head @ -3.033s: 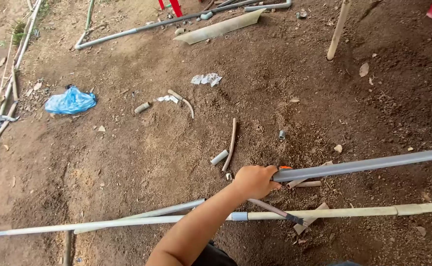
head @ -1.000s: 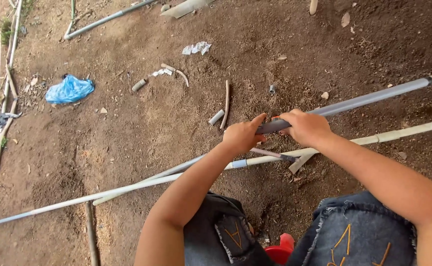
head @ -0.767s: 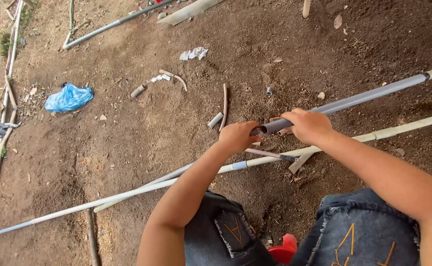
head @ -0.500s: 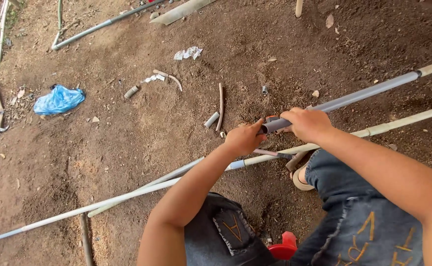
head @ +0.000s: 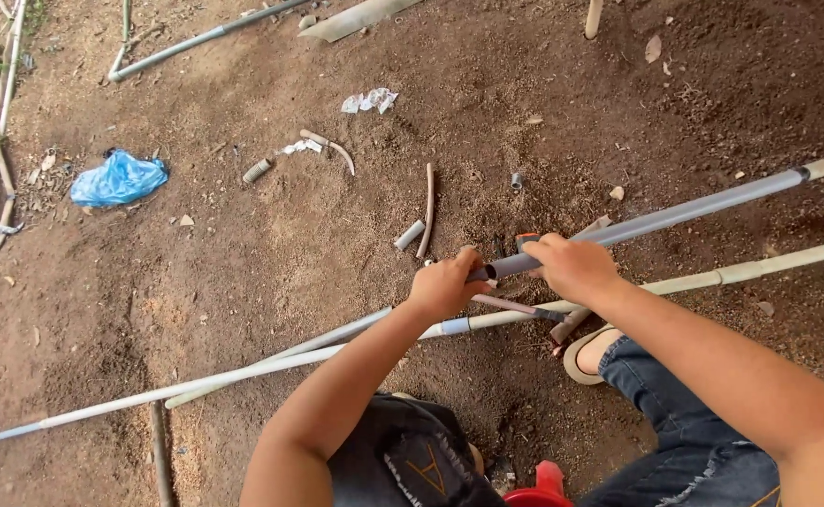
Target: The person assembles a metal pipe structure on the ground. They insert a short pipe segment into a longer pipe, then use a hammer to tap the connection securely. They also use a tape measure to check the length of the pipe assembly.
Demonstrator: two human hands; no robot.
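Note:
A long grey pipe (head: pixel 694 211) slants up to the right above the dirt. My right hand (head: pixel 572 268) is closed around it near its open end. My left hand (head: pixel 447 284) is curled right at that open end, fingers touching the pipe's mouth; what it holds is hidden. Beneath both hands a long pale pipe (head: pixel 243 371) lies on the ground, running from lower left to right. A small orange-tipped tool (head: pixel 526 239) shows just behind my right hand.
Short pipe offcuts (head: pixel 409 234) and a curved stick (head: pixel 427 207) lie on the dirt beyond my hands. A blue plastic bag (head: pixel 116 178) sits at left, crumpled paper (head: pixel 371 99) farther off. More pipes (head: pixel 196 39) lie at the top. My sandalled foot (head: pixel 588 349) and a red object (head: pixel 534 486) are below.
Three seconds ago only my left hand was on the grey pipe; my right hand has since gripped it too. My right leg and foot have moved forward under the pipe.

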